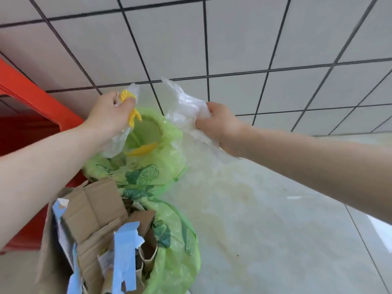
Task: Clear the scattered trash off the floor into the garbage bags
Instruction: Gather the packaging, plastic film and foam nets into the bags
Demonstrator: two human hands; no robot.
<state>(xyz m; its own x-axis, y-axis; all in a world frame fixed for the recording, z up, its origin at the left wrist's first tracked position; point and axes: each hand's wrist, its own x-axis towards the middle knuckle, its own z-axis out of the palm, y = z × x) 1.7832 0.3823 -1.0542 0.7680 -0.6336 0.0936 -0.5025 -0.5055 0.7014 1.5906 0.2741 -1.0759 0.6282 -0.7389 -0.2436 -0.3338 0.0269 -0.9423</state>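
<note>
My left hand (110, 112) grips a yellow twisted piece (133, 111) together with a scrap of clear plastic, right over the mouth of an open green garbage bag (169, 145). A yellow item lies inside that bag. My right hand (214, 122) clutches a crumpled clear plastic bag (184, 105), just right of the same bag's mouth. A second green garbage bag (180, 236) stands nearer to me, stuffed with torn brown cardboard (95, 206) and blue paper scraps (125, 247).
A red plastic stool or table (27, 107) stands at the left against the white tiled wall (233, 39). The grey floor (275, 230) to the right of the bags shows pale stains and a small white scrap.
</note>
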